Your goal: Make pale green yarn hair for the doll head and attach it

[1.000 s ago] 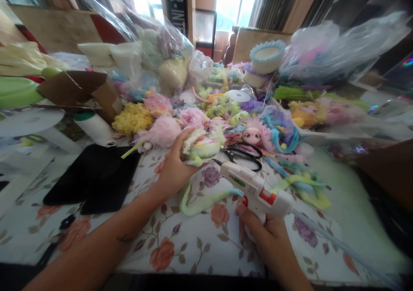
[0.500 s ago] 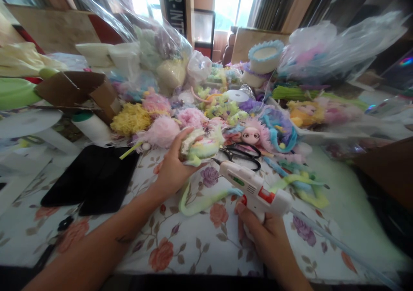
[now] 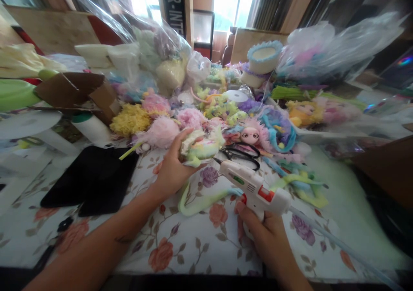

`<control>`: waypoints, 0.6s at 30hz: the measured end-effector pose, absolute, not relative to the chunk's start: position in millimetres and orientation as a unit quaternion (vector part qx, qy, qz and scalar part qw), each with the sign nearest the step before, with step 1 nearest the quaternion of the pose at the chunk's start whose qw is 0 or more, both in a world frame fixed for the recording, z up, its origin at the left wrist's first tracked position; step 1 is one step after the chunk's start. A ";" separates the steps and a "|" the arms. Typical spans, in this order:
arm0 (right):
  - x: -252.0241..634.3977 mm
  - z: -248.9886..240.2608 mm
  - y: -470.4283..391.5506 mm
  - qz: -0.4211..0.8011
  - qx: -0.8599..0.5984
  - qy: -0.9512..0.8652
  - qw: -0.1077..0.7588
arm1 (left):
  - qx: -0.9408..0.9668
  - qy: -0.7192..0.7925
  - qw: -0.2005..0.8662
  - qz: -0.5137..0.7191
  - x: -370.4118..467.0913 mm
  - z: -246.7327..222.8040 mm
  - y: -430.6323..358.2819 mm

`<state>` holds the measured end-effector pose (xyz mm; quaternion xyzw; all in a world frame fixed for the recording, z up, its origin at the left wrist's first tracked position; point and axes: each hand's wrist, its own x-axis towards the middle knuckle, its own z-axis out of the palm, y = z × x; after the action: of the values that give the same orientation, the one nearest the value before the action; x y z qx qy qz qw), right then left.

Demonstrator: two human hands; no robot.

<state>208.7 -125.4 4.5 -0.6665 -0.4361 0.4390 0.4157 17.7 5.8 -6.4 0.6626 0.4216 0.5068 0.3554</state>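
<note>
My left hand [image 3: 176, 162] is wrapped round a pale fluffy piece [image 3: 206, 147] in cream, yellow and green; its exact kind is unclear. My right hand [image 3: 258, 228] grips a white hot glue gun [image 3: 250, 181] by the handle, fingers at the red trigger. The dark nozzle points left, close to the lower right side of the fluffy piece; whether they touch I cannot tell. A long glue stick [image 3: 335, 239] runs out of the gun's back. Behind the nozzle lie black-handled scissors [image 3: 247, 153]. Below the hands curves a yellow-green fuzzy strip [image 3: 196, 207] on the flowered tablecloth [image 3: 180, 235].
A doll head with pink hair [image 3: 250, 135] lies behind the scissors, among fluffy pompoms [image 3: 161, 131]. Black flat pads [image 3: 97, 179] and a white thread cone [image 3: 90, 127] are at left, near a cardboard box [image 3: 72, 88]. More fuzzy strips [image 3: 306, 187] lie right.
Almost nothing differs. Both hands keep their hold, with the glue gun and the fluffy piece in nearly the same places; the view shifts very slightly.
</note>
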 end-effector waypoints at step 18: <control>207.6 4.2 -125.9 0.462 -0.657 -0.419 0.424 | 0.666 0.424 0.351 0.503 16.1 -6.4 6.1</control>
<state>207.6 -125.9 4.2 -0.6565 -0.4191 0.4625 0.4237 16.1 6.1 -6.4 0.6661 0.4243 0.5032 0.3507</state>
